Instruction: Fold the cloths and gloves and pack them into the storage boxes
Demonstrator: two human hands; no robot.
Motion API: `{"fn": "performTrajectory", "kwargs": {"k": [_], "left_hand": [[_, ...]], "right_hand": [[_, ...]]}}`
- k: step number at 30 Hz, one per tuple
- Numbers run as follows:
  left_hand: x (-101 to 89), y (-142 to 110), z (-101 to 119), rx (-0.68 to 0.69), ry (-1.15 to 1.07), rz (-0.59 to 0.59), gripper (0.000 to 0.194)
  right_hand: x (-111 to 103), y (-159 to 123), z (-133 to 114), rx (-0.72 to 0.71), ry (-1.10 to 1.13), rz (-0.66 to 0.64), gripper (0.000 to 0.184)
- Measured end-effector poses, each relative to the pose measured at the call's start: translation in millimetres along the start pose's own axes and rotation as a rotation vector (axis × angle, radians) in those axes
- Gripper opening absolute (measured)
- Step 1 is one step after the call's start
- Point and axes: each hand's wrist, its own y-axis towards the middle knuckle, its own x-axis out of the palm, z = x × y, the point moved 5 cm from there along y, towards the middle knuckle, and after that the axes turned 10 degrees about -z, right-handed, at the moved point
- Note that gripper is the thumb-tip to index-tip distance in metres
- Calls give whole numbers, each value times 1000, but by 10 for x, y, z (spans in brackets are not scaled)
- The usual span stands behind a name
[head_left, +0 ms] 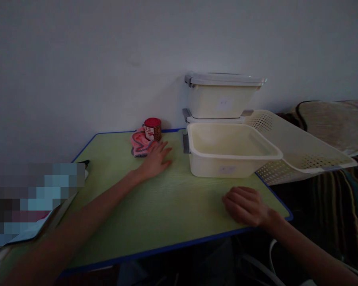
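My left hand (pixel 155 159) lies flat on the green table (pixel 155 214), fingers stretched out, its fingertips touching a pink cloth (pixel 139 143). A small red-lidded can (pixel 152 128) stands on the back of that cloth. My right hand (pixel 245 205) rests palm down near the table's front right corner, fingers loosely curled and holding nothing. Just beyond it stands an open cream plastic tub (pixel 229 153).
A lidded cream box (pixel 223 95) is stacked at the back against the wall. A perforated cream basket (pixel 298 147) leans off the table's right side. A blanket-covered seat (pixel 337 123) lies further right. A blurred object (pixel 32 198) covers the table's left edge.
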Motion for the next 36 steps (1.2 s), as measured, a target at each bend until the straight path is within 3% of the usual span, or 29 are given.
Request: {"fn": "performTrajectory", "kwargs": {"k": [3, 7, 10, 15, 26, 30, 36], "left_hand": [[-167, -160, -357, -210, 164, 29, 46], [-318, -362, -709, -342, 216, 73, 44], [-409, -445, -818, -373, 236, 101, 31], [-492, -483, -822, -428, 226, 118, 22], [-397, -465, -618, -422, -142, 118, 14], [-469, -476, -585, -400, -377, 228, 9], [-747, -626, -592, -379, -706, 449, 15]], "right_hand": [[165, 410, -160, -169, 29, -140, 26], [542, 870, -231, -205, 89, -245, 32], [923, 1120, -238, -173, 175, -420, 20], [1270, 1322, -255, -149, 230, -469, 11], [1294, 1229, -149, 33, 377, -435, 11], [1303, 1209, -134, 48, 416, -419, 11], [1310, 1194, -134, 78, 463, -397, 14]]}}
